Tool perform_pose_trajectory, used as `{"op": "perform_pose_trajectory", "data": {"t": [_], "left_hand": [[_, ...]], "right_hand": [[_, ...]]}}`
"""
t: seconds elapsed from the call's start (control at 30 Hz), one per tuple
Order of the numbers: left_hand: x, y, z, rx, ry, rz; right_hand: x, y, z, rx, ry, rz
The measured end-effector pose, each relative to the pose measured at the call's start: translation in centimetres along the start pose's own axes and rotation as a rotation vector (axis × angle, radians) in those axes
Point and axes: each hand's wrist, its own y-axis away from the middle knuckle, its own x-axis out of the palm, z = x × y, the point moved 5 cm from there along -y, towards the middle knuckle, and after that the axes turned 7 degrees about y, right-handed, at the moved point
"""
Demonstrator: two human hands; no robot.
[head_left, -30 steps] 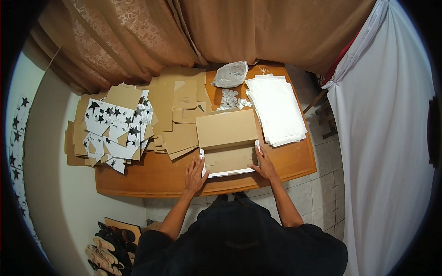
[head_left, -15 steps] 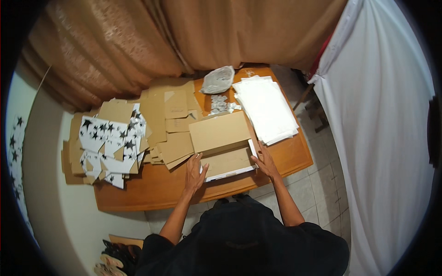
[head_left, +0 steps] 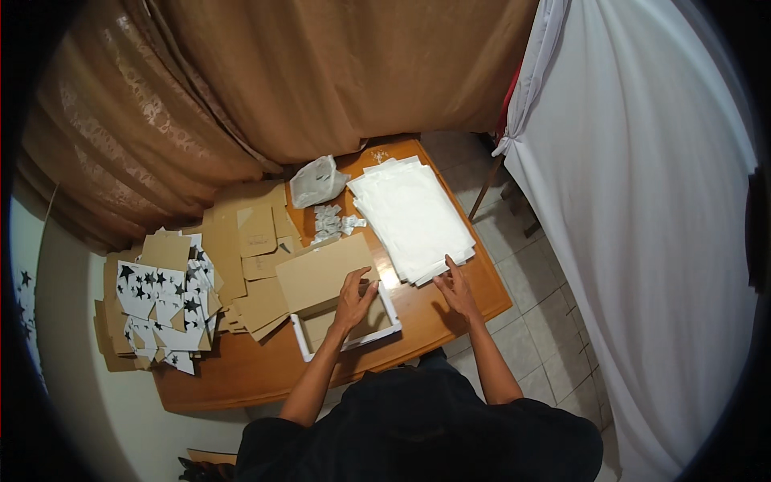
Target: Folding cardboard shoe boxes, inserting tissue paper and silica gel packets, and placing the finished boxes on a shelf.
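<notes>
An open cardboard box (head_left: 323, 277) stands near the table's front edge, brown inside with white outer walls and its lid raised at the back. My left hand (head_left: 352, 302) is over the box's opening, its fingers loosely curved and apart, with nothing seen in them. To the right lies a stack of white sheets (head_left: 414, 217). At its near right corner is my right hand (head_left: 456, 292), fingers apart, with the fingertips at the edge of the sheets. Whether they press on the top sheet is too small to tell.
On the left of the wooden table (head_left: 241, 373) lie flat cardboard pieces (head_left: 257, 233) and white pieces with black stars (head_left: 161, 293). Farther back are a clear plastic bag (head_left: 317, 181) and small silvery packets (head_left: 331, 222). A brown curtain (head_left: 321, 72) hangs behind; a white cloth (head_left: 626, 201) hangs right.
Both hands have come off the box's sides. My left hand is now above the box, and my right hand is at the white sheets. The whole view has shifted.
</notes>
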Motion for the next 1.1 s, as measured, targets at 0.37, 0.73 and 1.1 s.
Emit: {"op": "perform_pose_trajectory", "data": {"t": [0.37,0.73,1.1], "left_hand": [[9.2,-7.4,1.3,-0.129,-0.079,-0.023],[12.3,-12.6,7.2,-0.299,-0.062,-0.175],[14.2,-15.1,10.4,-0.350,-0.181,-0.173]], "right_hand": [[-6.7,-9.2,-6.0,0.014,0.071,0.100],[-6.2,-16.0,-10.0,-0.016,0.129,0.109],[-4.8,-20.4,-13.6,0.152,0.324,0.061]]}}
